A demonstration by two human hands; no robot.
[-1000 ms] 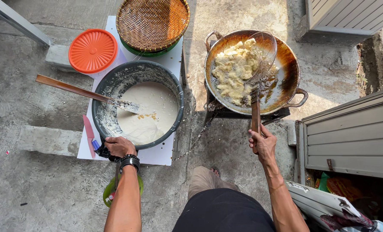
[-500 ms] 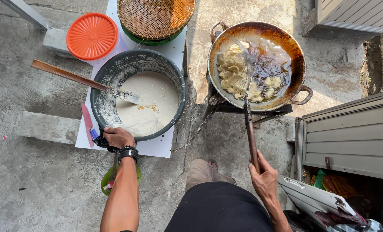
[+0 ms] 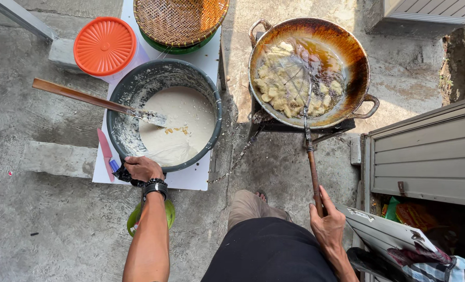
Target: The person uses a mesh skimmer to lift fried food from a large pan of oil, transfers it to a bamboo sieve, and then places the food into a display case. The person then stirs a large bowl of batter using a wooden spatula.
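Your right hand [image 3: 327, 222] clenches the wire skimmer [image 3: 295, 83] handle over fritters in the far-right wok [image 3: 358, 57], left hand [image 3: 141, 168] grips the batter basin [image 3: 211, 94] rim; a jerk could splash hot oil.

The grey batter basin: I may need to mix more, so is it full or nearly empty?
Partly full: the round grey batter basin holds pale batter across its bottom, with smeared inner walls bare above.

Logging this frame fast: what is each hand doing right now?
Left hand: closed on the rim of the batter basin.
Right hand: closed around the skimmer handle, its mesh in the wok.
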